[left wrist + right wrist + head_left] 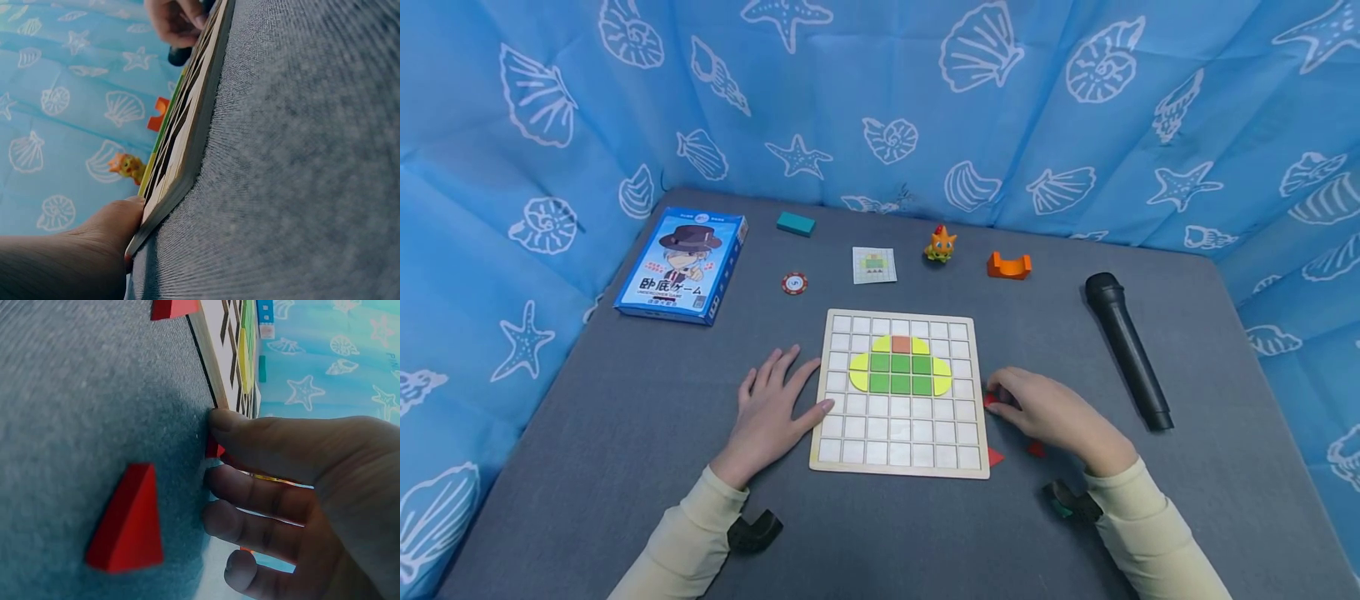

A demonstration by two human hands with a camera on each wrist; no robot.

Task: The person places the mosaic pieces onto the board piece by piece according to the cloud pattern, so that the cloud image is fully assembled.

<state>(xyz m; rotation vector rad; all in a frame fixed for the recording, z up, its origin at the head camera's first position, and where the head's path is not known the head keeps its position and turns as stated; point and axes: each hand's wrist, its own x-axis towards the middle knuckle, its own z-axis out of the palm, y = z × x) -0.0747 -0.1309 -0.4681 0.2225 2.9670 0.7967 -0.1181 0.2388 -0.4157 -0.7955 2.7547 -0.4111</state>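
A square wooden grid board (857,429) lies on the table, with green squares (901,373), yellow rounded pieces (860,362) and one reddish square (901,344) forming a shape in its upper half. My left hand (775,417) rests spread at the board's left side, the thumb touching its edge. Beside the right edge, my right hand (1052,412) pinches a small red piece (214,447) between thumb and fingers; the hand partly hides it. Two more red triangular pieces lie close by, one red triangle (995,457) against the board and another red triangle (128,525) below the hand.
Behind the board are a pattern card (874,266), a poker chip (794,283), a teal block (795,223), an orange toy figure (940,246) and an orange U-shaped block (1009,267). A blue game box (681,265) lies left; a black microphone (1129,350) lies right.
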